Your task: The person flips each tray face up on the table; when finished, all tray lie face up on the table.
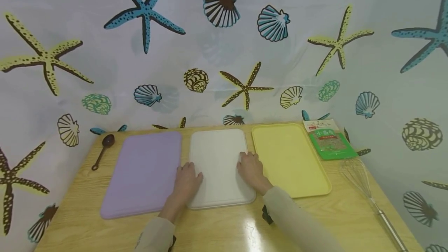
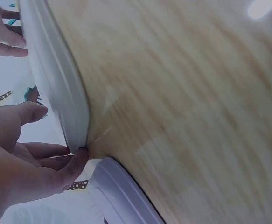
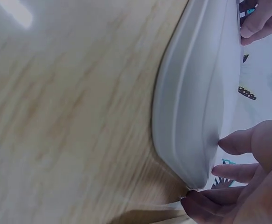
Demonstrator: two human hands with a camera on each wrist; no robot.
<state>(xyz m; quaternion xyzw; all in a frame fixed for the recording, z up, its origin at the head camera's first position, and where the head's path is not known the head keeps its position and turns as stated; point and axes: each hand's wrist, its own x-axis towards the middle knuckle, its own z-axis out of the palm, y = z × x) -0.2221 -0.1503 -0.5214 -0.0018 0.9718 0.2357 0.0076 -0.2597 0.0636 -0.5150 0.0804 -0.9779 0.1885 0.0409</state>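
A white tray, lying face down by its sloping sides, sits on the wooden table between a purple tray and a yellow tray. My left hand is at its left edge; in the left wrist view the fingertips touch the rim near the table while the thumb stands apart from it. On the opposite edge rests my right hand. The right wrist view shows its thumb against the tray's side and its fingers along the rim, loosely bent. The far sides of both hands are hidden.
A dark brown spoon lies at the far left. On the right are a green food packet and a wire whisk along the table's edge. Behind the table hangs a curtain printed with starfish and shells.
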